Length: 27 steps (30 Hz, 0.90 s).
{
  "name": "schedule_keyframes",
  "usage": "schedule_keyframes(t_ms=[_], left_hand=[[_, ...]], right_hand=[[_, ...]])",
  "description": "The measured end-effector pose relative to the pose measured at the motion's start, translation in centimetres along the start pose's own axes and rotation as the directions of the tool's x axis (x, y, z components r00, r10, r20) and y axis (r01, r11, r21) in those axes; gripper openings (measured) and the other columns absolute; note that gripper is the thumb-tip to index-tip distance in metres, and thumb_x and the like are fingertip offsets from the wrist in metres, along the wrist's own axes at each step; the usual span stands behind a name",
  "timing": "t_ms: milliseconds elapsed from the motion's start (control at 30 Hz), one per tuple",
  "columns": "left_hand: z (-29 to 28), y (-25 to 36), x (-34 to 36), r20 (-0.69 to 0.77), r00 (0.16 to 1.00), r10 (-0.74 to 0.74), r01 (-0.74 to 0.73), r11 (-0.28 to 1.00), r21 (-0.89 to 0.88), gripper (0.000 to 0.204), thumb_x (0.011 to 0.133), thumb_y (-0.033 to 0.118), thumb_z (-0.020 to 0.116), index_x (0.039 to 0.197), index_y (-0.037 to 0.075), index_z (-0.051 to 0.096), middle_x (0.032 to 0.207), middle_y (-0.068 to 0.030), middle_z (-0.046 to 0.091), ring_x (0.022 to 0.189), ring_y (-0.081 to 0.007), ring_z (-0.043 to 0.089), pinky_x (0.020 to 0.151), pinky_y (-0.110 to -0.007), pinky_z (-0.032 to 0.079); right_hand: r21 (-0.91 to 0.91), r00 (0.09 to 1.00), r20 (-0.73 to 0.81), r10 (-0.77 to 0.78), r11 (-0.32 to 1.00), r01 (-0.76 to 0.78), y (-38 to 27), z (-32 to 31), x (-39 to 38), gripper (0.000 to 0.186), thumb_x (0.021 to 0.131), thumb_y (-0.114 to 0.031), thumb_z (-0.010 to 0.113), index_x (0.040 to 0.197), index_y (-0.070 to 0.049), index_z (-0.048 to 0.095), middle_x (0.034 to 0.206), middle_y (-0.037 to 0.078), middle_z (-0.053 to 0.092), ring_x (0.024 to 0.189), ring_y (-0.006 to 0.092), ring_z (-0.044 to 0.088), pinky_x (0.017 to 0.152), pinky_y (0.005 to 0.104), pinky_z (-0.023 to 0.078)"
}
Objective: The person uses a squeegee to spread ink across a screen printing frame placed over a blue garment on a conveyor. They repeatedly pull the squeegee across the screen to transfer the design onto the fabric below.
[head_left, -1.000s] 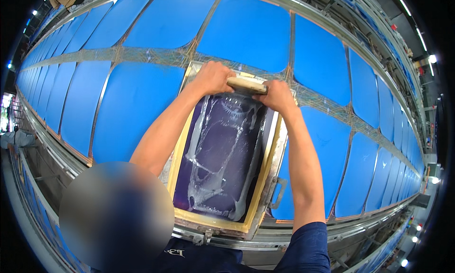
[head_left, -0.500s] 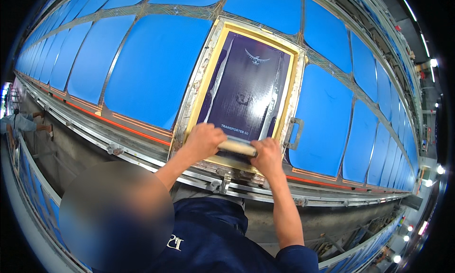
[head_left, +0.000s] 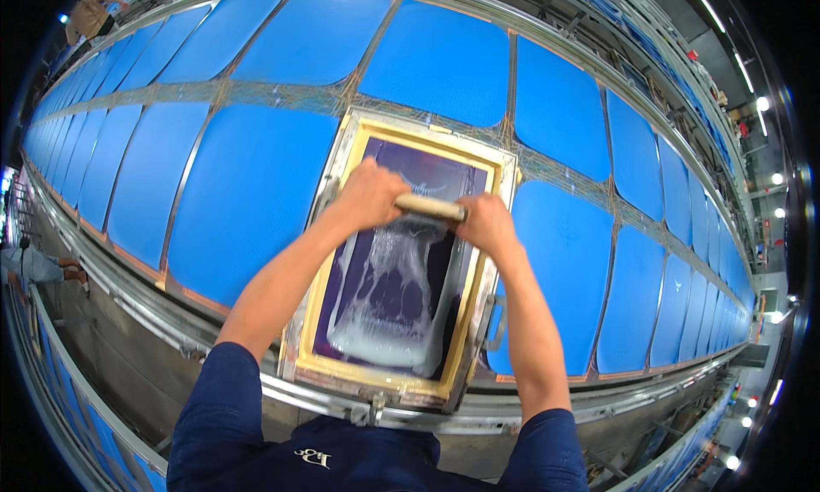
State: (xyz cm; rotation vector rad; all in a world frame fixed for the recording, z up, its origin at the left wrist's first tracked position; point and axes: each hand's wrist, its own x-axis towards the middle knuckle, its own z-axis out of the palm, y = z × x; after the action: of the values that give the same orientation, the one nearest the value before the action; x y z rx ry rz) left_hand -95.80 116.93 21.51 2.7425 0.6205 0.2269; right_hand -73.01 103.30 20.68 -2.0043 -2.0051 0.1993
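Both my hands are closed round a squeegee with a pale wooden grip [head_left: 432,207], my left hand [head_left: 372,195] at its left end and my right hand [head_left: 487,225] at its right end. The squeegee lies across the far part of a printing screen, whose frame [head_left: 338,156] has yellow inner edges. Its mesh [head_left: 437,274] is dark purple, with a pale winged design partly hidden behind the squeegee. Whitish wet ink [head_left: 382,342] lies in a thick band at the near end and streaks up toward the squeegee. The squeegee's blade is mostly hidden.
Rows of blue panels [head_left: 248,202] cover the long table around the screen. A metal rail [head_left: 500,418] runs along the near edge, with a clamp [head_left: 373,409] at the screen. A metal handle [head_left: 494,323] sticks out from the frame's right side. Other people [head_left: 90,15] are at the far left.
My hands have moved the squeegee from the near end of the screen to its far part. Whitish ink now shows over the mesh behind it. The whole view has shifted.
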Motion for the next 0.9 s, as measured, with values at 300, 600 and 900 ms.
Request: schedule_keyframes(t_ms=[300, 600, 900], left_hand=[[1.0, -7.0, 10.7, -0.049, 0.999, -0.019, 0.018, 1.000, -0.010, 0.037, 0.067, 0.032, 0.088, 0.097, 0.013, 0.077, 0.084, -0.0106, 0.074, 0.084, -0.0333, 0.070, 0.083, -0.044, 0.054], [2.3, 1.9, -3.7, -0.016, 1.000, -0.009, 0.007, 0.995, -0.096, 0.022, 0.068, 0.025, 0.086, 0.084, 0.016, 0.076, 0.079, -0.0048, 0.072, 0.077, -0.0302, 0.069, 0.083, -0.042, 0.048], [5.4, 13.2, -25.4, -0.101, 0.995, 0.023, -0.026, 0.999, -0.024, 0.027, 0.063, 0.023, 0.084, 0.087, 0.018, 0.073, 0.084, 0.0029, 0.067, 0.080, -0.0199, 0.063, 0.077, -0.038, 0.042]], right_hand=[[0.062, 0.974, 0.173, 0.144, 0.986, -0.157, 6.3, -0.2, 10.8, 0.038, 0.074, -0.036, 0.085, 0.095, -0.005, 0.077, 0.083, 0.020, 0.074, 0.084, 0.0390, 0.071, 0.082, 0.0461, 0.056], [0.139, 0.982, 0.141, 0.125, 0.980, -0.145, -2.6, 1.7, -4.0, 0.023, 0.070, -0.022, 0.085, 0.086, -0.007, 0.077, 0.076, 0.019, 0.071, 0.081, 0.0396, 0.069, 0.081, 0.0486, 0.055], [0.166, 0.981, 0.183, 0.058, 0.982, -0.089, -16.1, 1.4, -23.2, 0.029, 0.078, -0.024, 0.082, 0.100, -0.006, 0.075, 0.089, 0.013, 0.072, 0.094, 0.0326, 0.064, 0.095, 0.0427, 0.047]])
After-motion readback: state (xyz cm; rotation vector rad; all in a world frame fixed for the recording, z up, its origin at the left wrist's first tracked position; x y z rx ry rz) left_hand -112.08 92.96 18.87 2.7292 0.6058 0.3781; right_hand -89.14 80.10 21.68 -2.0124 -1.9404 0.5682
